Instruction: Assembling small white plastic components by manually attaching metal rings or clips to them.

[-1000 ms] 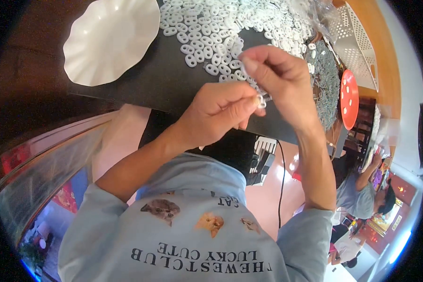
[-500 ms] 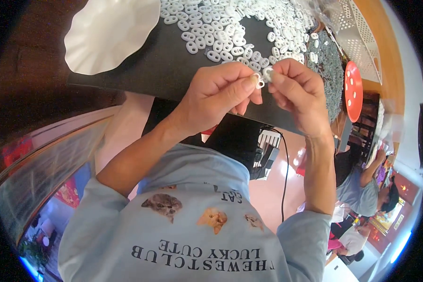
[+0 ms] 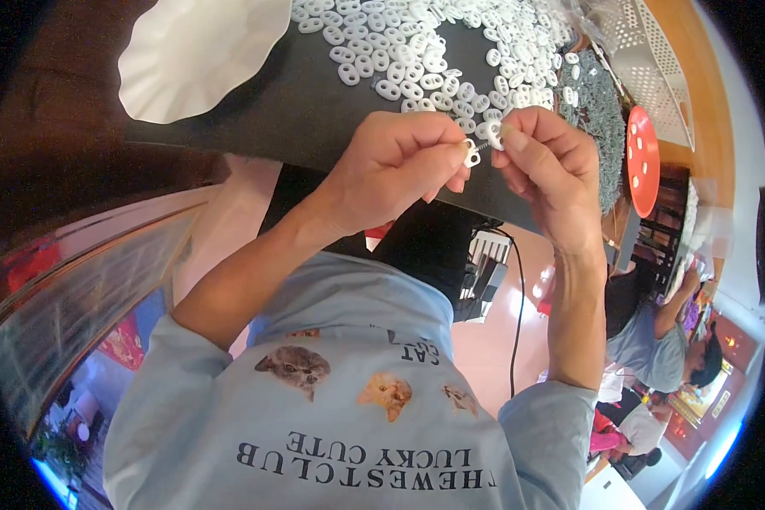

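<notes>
My left hand (image 3: 399,166) pinches a small white plastic piece with two holes (image 3: 473,155) between thumb and forefinger. A second white two-hole piece (image 3: 495,134) is gripped in the fingertips of my right hand (image 3: 552,170). Between the two pieces runs a short, thin grey link (image 3: 484,148) that looks like a small spring. Both hands are over the near edge of the black table (image 3: 314,102). Just beyond them spreads a large heap of similar white two-hole pieces (image 3: 382,59).
A white wavy-rimmed dish (image 3: 200,59) stands at the far left. To the right lie a pile of small grey parts (image 3: 599,127), a red plate (image 3: 643,161) with a few white pieces, and a white perforated basket (image 3: 654,72). Other people (image 3: 654,340) sit at the right. A black cable (image 3: 518,314) hangs below.
My hands have drawn slightly apart, the right one moving a little to the right. The thin grey link between the white pieces now shows.
</notes>
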`<state>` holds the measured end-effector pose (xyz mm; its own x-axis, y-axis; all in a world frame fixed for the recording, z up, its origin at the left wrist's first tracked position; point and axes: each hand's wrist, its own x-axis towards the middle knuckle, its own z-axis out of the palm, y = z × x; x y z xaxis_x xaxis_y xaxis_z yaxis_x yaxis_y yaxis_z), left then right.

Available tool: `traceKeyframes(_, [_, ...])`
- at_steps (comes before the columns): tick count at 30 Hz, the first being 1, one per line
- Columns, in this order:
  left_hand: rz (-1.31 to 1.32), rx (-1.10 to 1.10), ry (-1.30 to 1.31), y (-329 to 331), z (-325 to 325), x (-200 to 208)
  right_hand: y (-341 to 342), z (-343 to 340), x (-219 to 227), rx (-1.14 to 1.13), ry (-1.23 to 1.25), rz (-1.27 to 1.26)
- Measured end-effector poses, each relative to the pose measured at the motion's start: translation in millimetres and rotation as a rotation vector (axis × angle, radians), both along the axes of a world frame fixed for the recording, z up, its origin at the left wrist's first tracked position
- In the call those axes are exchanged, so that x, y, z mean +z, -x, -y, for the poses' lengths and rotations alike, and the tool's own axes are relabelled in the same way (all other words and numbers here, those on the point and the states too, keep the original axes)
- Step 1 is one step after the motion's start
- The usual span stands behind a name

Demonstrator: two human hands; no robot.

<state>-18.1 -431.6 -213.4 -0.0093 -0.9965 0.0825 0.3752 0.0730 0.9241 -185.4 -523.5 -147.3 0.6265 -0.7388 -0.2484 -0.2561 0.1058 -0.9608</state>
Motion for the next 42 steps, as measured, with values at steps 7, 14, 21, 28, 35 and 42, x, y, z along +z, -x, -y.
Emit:
traceKeyframes(7, [0.036,0.005,0.016,0.6,-0.6,-2.0,1.7,-5.7,0.3,0.014,0.038,-0.021])
traceKeyframes(14, [0.048,0.004,0.004,-0.4,-0.7,0.1,2.4,-8.3,-1.2,0.017,0.043,-0.013])
traceKeyframes(21, [0.084,-0.001,0.013,-2.4,-0.5,5.4,1.5,-9.9,-1.2,0.055,0.038,-0.025])
traceKeyframes(28, [0.051,-0.027,-0.013,-3.2,-0.5,6.4,-1.0,-13.2,-1.3,0.091,0.169,-0.077])
traceKeyframes(35, [0.093,-0.037,-0.009,-5.0,-0.4,2.1,-0.8,-14.0,-1.8,0.139,0.275,-0.141])
traceKeyframes(42, [-0.013,-0.02,-0.04,-1.7,1.5,-1.5,-1.8,-9.9,-2.1,0.288,0.81,-0.202])
